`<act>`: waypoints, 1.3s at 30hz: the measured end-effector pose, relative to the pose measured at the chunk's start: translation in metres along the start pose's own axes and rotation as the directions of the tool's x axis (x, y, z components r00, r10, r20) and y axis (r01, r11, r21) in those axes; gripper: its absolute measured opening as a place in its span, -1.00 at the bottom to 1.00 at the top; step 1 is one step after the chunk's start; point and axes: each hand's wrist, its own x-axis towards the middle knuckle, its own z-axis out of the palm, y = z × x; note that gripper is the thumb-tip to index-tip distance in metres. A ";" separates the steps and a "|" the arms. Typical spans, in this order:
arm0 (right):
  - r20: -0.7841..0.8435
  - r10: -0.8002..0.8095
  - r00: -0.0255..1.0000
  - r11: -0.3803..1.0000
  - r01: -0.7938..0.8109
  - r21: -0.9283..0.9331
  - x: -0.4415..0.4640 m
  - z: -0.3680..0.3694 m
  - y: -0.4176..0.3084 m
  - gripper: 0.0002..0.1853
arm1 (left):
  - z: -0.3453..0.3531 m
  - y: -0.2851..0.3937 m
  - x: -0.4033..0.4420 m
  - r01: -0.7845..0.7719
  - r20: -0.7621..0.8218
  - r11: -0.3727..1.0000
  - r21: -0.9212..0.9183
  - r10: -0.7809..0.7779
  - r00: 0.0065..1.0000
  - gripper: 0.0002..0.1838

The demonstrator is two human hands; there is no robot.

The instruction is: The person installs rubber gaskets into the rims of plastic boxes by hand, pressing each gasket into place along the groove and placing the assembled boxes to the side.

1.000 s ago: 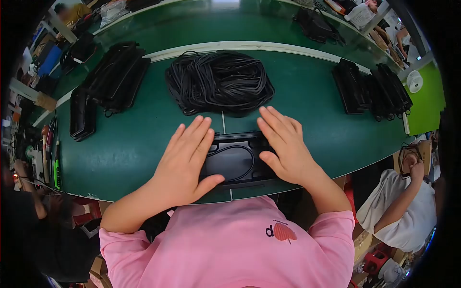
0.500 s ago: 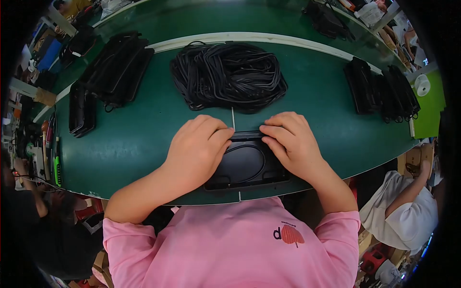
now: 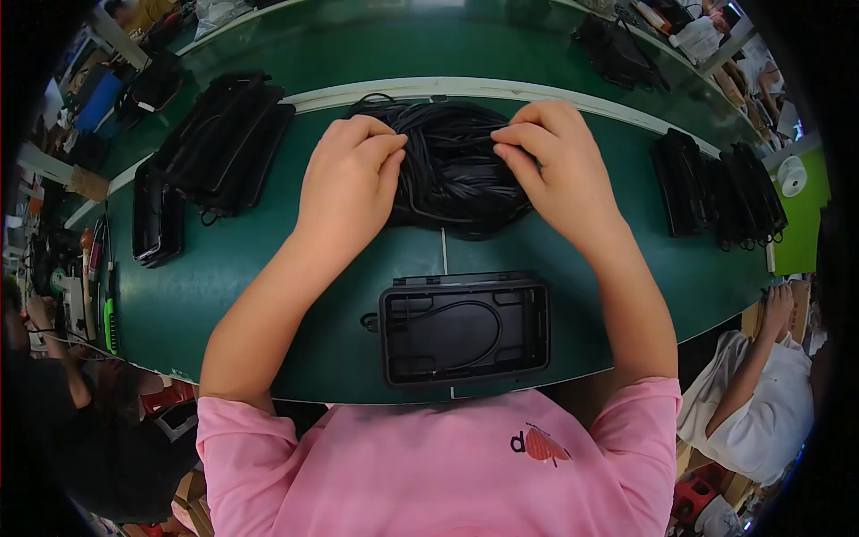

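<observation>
A heap of thin black rubbery strips [image 3: 461, 183] lies coiled on the green bench in front of me. At its left side my left hand [image 3: 353, 170] pinches thumb against fingertips on a black strip. My right hand [image 3: 559, 166] reaches the heap's upper right, thumb and forefinger closed at a strip there; the exact grip is partly lost against the black. Nearer to me an open black plastic case [image 3: 465, 331] lies with its hollow side up, touched by neither hand. A thin black cord [image 3: 495, 327] curves inside it, and a small loop sticks out at its left.
Stacked black cases [image 3: 219, 148] stand at the left, and more black cases [image 3: 684, 183] at the right. A green-handled tool [image 3: 110, 327] lies by the left edge. A white spool [image 3: 792, 176] sits far right. Other people are seated on both sides.
Both hands have left the case's far edge and moved forward to the heap of strips. The case now lies uncovered near the bench's front edge.
</observation>
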 end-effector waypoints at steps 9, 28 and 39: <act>0.166 -0.170 0.971 0.985 0.172 0.001 0.049 0.072 0.001 -0.88 | 0.005 -0.024 -0.002 0.129 -0.036 0.990 0.050 -0.128 0.991 -0.81; -0.252 0.496 0.831 0.192 0.178 0.965 0.030 0.004 0.030 -0.92 | 0.057 -0.025 0.034 -0.143 0.567 0.980 0.139 0.039 0.823 -0.40; -0.333 0.590 0.735 0.109 0.337 0.935 0.035 -0.063 0.025 -0.94 | 0.023 0.034 0.067 -0.195 0.590 0.943 0.269 -0.002 0.807 -0.47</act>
